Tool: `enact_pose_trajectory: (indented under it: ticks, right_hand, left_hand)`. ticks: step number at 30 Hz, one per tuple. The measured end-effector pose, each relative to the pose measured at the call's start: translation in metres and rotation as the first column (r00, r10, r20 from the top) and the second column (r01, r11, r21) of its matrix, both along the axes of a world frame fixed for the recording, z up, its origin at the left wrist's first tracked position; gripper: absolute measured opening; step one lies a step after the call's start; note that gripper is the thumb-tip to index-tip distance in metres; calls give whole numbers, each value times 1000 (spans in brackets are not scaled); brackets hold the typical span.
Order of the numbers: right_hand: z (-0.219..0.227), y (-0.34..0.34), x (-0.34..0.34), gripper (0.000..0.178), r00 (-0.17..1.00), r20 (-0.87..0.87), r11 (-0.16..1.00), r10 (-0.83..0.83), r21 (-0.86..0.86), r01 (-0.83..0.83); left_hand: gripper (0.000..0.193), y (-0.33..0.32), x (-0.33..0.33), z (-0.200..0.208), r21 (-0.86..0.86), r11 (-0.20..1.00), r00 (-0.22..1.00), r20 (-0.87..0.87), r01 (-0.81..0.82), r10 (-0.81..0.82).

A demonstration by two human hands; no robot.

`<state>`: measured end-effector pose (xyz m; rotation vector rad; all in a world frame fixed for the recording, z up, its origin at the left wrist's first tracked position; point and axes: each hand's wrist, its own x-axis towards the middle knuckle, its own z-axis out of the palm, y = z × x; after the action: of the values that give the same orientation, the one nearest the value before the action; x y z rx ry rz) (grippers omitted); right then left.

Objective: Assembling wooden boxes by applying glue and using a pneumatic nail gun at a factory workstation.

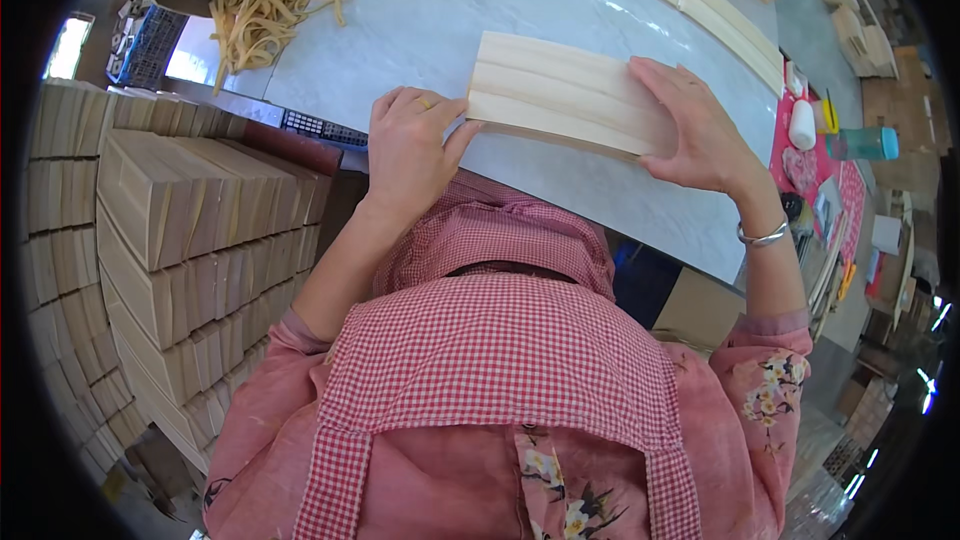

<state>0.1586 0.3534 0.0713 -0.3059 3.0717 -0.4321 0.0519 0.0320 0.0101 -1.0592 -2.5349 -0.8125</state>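
A pale wooden block [560, 90] with long grain lines lies on the light marbled tabletop, its long side roughly facing me. I cannot tell whether it is one piece or several thin boards together. My left hand [412, 145], a ring on one finger, pinches the block's left end between thumb and curled fingers. Around the right end my right hand [698, 130] is wrapped, thumb on the near edge and fingers over the top. Whether anything thin sits between the left fingertips and the wood is hidden.
A heap of tan rubber bands [265, 0] lies at the table's far left. Stacked wooden pieces [190, 200] rise left of me. Long pale boards [700, 5] line the far edge. At the right are a white bottle [802, 126] and a teal-lidded bottle [862, 144].
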Motion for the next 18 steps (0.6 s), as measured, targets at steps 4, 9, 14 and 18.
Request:
enact_pose_trajectory:
  ticks: [4, 9, 14, 18]
  right_hand:
    - [-4, 0, 2, 96, 1000, -18, 999, 19, 28, -18]
    - [-9, -2, 2, 86, 997, -72, 996, 42, 77, -36]
    - [-12, -3, -2, 81, 998, -60, 998, 30, 61, -26]
    - [-14, -6, -7, 81, 999, -45, 999, 12, 44, -10]
  left_hand:
    - [17, 2, 3, 4, -12, 1000, 1000, -6, -8, 8]
    - [16, 4, 5, 5, -12, 1000, 1000, 8, -9, 9]
    - [15, 6, 5, 9, -18, 1000, 1000, 9, 10, -10]
    - [15, 5, 4, 6, -17, 1000, 1000, 0, 13, -13]
